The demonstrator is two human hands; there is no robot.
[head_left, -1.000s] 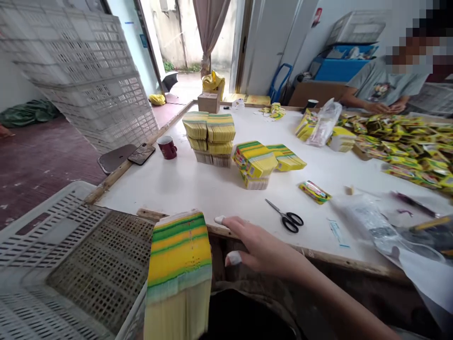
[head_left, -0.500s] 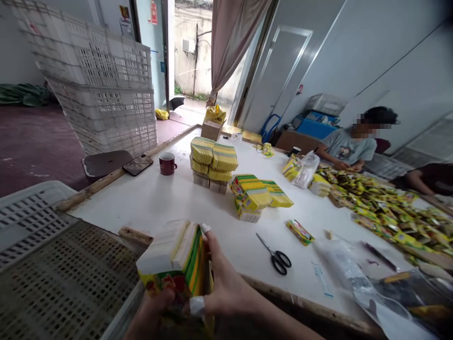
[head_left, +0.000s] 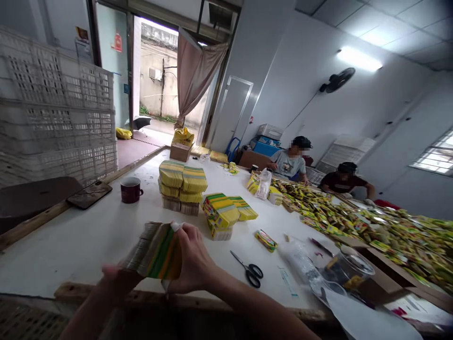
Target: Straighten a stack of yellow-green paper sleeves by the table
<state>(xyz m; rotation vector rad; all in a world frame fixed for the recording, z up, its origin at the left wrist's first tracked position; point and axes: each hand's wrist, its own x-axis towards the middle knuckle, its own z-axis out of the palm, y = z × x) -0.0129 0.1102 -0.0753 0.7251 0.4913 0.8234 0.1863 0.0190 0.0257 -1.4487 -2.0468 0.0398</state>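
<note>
Both hands grip a thick stack of flat printed packets (head_left: 161,255), yellow, green and orange on one face with pale edges, above the near table edge. My left hand (head_left: 118,281) is closed around its lower left end, its fingers partly hidden and blurred. My right hand (head_left: 193,257) clasps the right side, with white wraps on the thumb and a fingertip. Beyond them stands a tall pile of similar yellow bundles (head_left: 182,184). Closer, to its right, a shorter pile of yellow-green bundles (head_left: 222,212) sits on the table.
Black-handled scissors (head_left: 253,274) and one packet (head_left: 266,240) lie right of my hands. A dark red mug (head_left: 130,190) and a phone (head_left: 89,194) stand left. Loose packets (head_left: 318,203) cover the far right, where two people sit. White crates (head_left: 60,118) are stacked left.
The stack has moved forward over the table from the near edge and been tilted, with both hands still around it. My view has lifted and turned right, showing a second person.
</note>
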